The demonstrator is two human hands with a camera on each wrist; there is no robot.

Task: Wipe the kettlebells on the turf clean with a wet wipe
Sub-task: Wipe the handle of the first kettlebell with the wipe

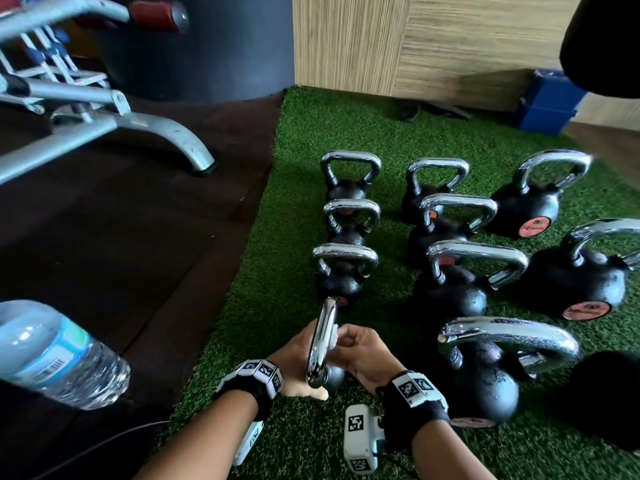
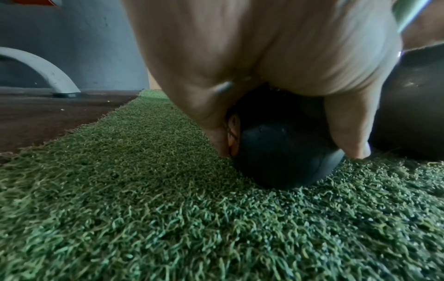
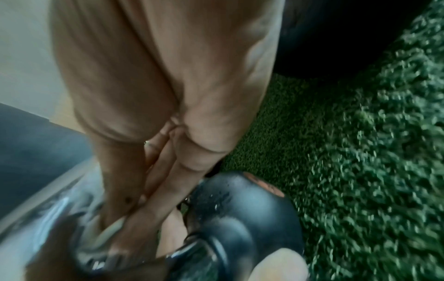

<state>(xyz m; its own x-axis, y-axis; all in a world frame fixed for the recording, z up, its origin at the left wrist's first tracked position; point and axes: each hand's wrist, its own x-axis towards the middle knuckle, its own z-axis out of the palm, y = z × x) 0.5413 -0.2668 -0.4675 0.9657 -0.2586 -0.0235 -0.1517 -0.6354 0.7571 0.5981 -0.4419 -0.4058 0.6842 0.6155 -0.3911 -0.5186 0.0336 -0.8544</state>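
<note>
A small black kettlebell (image 1: 333, 375) with a chrome handle (image 1: 322, 341) rests on the green turf (image 1: 304, 126) at the near edge of the group. My left hand (image 1: 298, 358) grips its round body from the left; in the left wrist view my left hand (image 2: 286, 148) has thumb and fingers curled around the black ball (image 2: 283, 171). My right hand (image 1: 349, 344) pinches a white wet wipe (image 1: 334, 336) against the handle's right side. The blurred right wrist view shows the wipe (image 3: 113, 232) under the fingers (image 3: 153, 205), beside the chrome handle (image 3: 60, 214).
Several more kettlebells stand in rows on the turf, the nearest large one (image 1: 485, 382) just right of my right hand. A water bottle (image 1: 59, 355) lies at the left on the dark floor. A metal bench frame (image 1: 121, 116) and a blue box (image 1: 547, 102) stand farther back.
</note>
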